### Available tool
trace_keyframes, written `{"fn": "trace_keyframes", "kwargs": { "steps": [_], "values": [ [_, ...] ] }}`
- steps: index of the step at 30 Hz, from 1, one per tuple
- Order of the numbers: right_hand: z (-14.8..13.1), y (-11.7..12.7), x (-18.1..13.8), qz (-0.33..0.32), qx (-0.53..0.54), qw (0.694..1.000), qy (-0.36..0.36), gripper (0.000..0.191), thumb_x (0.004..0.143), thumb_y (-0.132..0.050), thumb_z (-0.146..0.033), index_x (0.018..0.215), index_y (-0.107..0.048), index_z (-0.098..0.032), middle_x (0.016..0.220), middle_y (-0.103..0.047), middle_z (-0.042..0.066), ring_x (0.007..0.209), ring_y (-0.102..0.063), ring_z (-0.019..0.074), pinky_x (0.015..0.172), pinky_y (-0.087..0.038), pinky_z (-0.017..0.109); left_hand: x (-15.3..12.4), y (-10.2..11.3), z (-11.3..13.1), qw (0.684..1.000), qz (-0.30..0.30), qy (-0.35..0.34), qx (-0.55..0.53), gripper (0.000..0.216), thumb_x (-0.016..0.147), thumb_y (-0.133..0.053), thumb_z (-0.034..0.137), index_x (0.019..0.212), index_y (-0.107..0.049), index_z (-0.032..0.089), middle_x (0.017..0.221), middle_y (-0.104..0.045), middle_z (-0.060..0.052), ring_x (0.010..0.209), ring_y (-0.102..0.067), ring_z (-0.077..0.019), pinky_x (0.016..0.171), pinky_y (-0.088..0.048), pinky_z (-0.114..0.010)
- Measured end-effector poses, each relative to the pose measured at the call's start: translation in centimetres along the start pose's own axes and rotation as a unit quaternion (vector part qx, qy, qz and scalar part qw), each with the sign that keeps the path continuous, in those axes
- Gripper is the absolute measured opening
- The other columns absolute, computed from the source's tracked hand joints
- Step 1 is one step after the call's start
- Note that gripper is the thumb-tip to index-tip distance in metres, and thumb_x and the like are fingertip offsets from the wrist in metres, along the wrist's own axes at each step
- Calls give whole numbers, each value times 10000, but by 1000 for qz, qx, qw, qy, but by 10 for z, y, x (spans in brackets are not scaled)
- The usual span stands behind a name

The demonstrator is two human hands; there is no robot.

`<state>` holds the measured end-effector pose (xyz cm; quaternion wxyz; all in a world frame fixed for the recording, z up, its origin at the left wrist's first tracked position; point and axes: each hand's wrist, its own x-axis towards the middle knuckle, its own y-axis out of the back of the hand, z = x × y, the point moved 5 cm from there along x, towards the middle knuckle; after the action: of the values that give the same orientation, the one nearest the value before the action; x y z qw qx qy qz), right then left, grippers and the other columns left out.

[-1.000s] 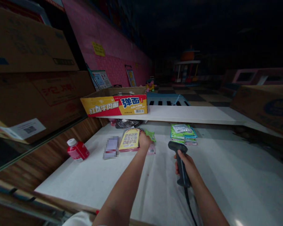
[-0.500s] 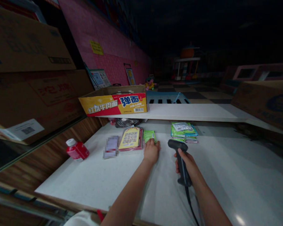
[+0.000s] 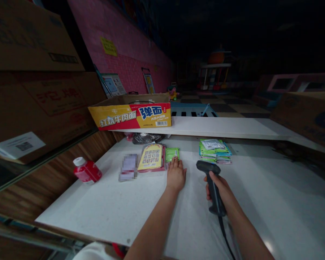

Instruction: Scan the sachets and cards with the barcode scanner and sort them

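My right hand (image 3: 219, 186) is wrapped round the handle of a black barcode scanner (image 3: 208, 167), whose cable runs down toward me. Fingers stretched out, my left hand (image 3: 176, 174) lies flat on the white counter (image 3: 119, 209). Its fingertips reach the lower edge of a small green packet (image 3: 172, 154). Beside that packet, on the left, is a yellow card with printed codes (image 3: 151, 157) on top of red-edged packs. Beyond the scanner's head lies a pile of green and blue packets (image 3: 215, 148), with a silvery one on top.
A red bottle with a white cap (image 3: 87, 171) and a pixelated flat item (image 3: 128, 167) are on the left. An open noodle carton (image 3: 132, 117) sits on the raised white shelf (image 3: 219, 126). Stacked cardboard boxes (image 3: 43, 97) rise at far left; another carton (image 3: 306, 112) is at right.
My left hand has drawn back slightly from the green packet and its fingers lie flatter, leaving more of the packet visible. The scanner stays in my right hand. The view has shifted a little.
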<state>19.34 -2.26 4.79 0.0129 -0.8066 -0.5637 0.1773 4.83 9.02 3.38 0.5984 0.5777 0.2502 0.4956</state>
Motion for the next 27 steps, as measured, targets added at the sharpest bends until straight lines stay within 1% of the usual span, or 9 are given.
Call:
{"fn": "trace_keyframes", "kwargs": {
  "steps": [4, 8, 11, 14, 16, 18, 21, 24, 27],
  "values": [
    [3, 1, 4, -17, -9, 1000, -3, 431, 763, -599, -615, 800, -561, -187, 418, -581, -18, 319, -554, 146, 303, -402, 208, 0, -2, -2, 1000, 3, 8, -3, 504, 930, -421, 336, 1374, -473, 104, 1533, -318, -156, 1437, -247, -289, 1159, -238, -482],
    [5, 3, 8, 3, -13, 1000, -7, 409, 784, -582, -600, 801, -558, -192, 417, -580, -19, 312, -551, 145, 290, -395, 205, 1, -2, -1, 1000, 10, 6, -7, 486, 926, -429, 332, 1350, -495, 102, 1525, -335, -158, 1438, -243, -294, 1159, -231, -486],
    [2, 2, 9, -1, -7, 1000, 5, 390, 806, -574, -575, 820, -561, -186, 423, -580, -21, 323, -557, 139, 297, -401, 197, 2, 2, 0, 1000, 27, 2, -9, 442, 918, -445, 294, 1296, -535, 84, 1506, -360, -184, 1436, -246, -299, 1158, -230, -478],
    [-2, 4, 10, -5, 9, 1000, 8, 349, 855, -540, -518, 853, -567, -170, 427, -585, -14, 332, -565, 142, 304, -411, 198, 0, 6, 0, 999, 46, 3, -3, 397, 914, -436, 241, 1234, -568, 47, 1478, -388, -218, 1417, -285, -314, 1143, -262, -462],
    [-7, 7, 10, 5, 17, 1000, -8, 319, 878, -525, -480, 847, -560, -165, 426, -589, -3, 344, -580, 153, 312, -424, 204, -1, 7, 0, 998, 55, -2, 1, 380, 914, -423, 221, 1207, -578, 35, 1448, -427, -223, 1397, -320, -322, 1128, -290, -453],
    [-16, 12, 9, 17, 21, 999, -18, 295, 880, -540, -460, 840, -549, -168, 454, -615, 15, 391, -620, 174, 343, -465, 224, -1, 7, -1, 998, 66, -10, 3, 362, 913, -420, 213, 1182, -588, 37, 1413, -468, -219, 1382, -344, -327, 1118, -304, -452],
    [-34, 19, 9, 13, 19, 1000, -9, 281, 875, -561, -453, 863, -543, -173, 542, -669, 45, 490, -678, 205, 399, -519, 260, -1, 8, -2, 996, 85, -23, 8, 325, 903, -431, 200, 1136, -602, 51, 1355, -515, -218, 1364, -367, -332, 1101, -322, -468],
    [-48, 28, 14, 0, 7, 1000, -3, 282, 879, -555, -457, 867, -549, -175, 535, -655, 27, 421, -634, 177, 357, -483, 241, -2, 10, -1, 995, 92, -38, 9, 282, 888, -438, 170, 1090, -612, 78, 1290, -554, -207, 1343, -391, -320, 1082, -344, -474],
    [-50, 39, 24, -18, 7, 1000, -2, 302, 874, -550, -469, 864, -576, -168, 488, -605, -6, 337, -554, 140, 305, -417, 214, -2, 15, 2, 994, 92, -59, -2, 256, 877, -450, 151, 1063, -622, 116, 1262, -569, -175, 1333, -397, -304, 1074, -351, -468]
  ]
}}
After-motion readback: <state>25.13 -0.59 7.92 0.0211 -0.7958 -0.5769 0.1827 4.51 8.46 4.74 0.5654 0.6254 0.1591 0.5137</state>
